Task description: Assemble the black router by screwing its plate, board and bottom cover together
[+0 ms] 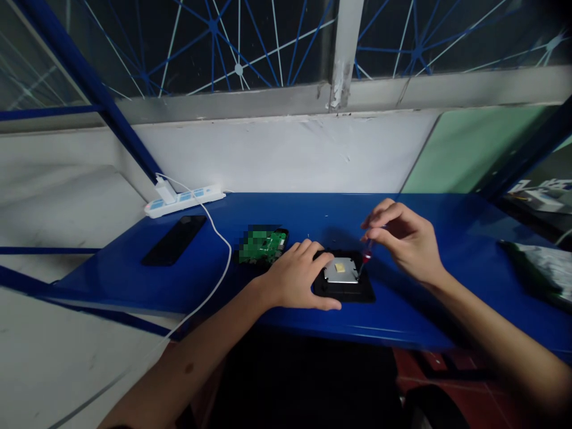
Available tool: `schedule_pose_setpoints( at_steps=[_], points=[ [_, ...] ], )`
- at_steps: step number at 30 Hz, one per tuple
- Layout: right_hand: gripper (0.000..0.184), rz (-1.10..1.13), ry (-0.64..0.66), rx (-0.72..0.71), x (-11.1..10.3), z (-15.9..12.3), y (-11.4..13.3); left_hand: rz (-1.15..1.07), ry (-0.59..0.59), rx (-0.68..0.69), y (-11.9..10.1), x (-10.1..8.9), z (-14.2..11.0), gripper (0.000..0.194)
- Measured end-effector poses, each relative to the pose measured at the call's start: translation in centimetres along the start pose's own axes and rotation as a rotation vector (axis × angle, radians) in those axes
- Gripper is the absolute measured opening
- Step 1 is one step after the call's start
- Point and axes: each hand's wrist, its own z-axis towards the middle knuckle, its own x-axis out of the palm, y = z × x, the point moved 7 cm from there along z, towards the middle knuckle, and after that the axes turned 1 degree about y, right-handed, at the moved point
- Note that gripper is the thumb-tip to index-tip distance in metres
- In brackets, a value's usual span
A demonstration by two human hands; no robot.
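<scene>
A black plastic cover (364, 292) lies on the blue table, with a silver metal plate (333, 275) and a small pale yellow pad (340, 268) on it. My left hand (295, 277) grips the cover's left side, thumb along the near edge and fingers over the far part. Between the thumb and fingertips of my right hand (404, 238) is a small screwdriver (367, 253) with a reddish, partly clear handle. Its shaft points down to the plate's right edge; contact with a screw cannot be made out. Left of my left hand sits a green circuit board (268, 244) in a black housing, partly blurred.
A black phone (175, 240) lies at the left on the blue table (304, 208). Behind it stands a white power strip (185, 199) with a charger, whose white cable (217, 226) runs over the near edge. A silvery bag (545, 268) lies at the far right.
</scene>
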Motion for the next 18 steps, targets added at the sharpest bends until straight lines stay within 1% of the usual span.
schedule_pose_setpoints(
  at_steps=[2, 5, 8, 10, 14, 18],
  points=[
    [0.013, -0.02, -0.003, 0.016, 0.02, 0.01, 0.08, -0.004, -0.003, -0.001, 0.0, -0.04, 0.02, 0.085],
    [0.01, -0.006, 0.011, 0.087, 0.3, -0.13, -0.09, -0.005, 0.001, -0.003, 0.01, -0.04, 0.05, 0.085],
    [0.007, 0.034, 0.049, 0.159, 0.73, -0.43, -0.4, -0.011, 0.007, -0.004, 0.02, -0.04, 0.07, 0.085],
    [0.008, 0.054, 0.072, 0.172, 0.89, -0.59, -0.47, -0.016, 0.009, -0.004, 0.01, -0.07, 0.07, 0.085],
    [0.006, 0.063, 0.083, 0.097, 0.67, -0.5, -0.1, -0.008, 0.014, -0.006, -0.01, -0.09, 0.08, 0.086],
    [0.006, 0.025, 0.056, 0.026, 0.25, -0.16, 0.17, 0.009, 0.013, -0.008, -0.02, -0.01, 0.09, 0.087]
  ],
)
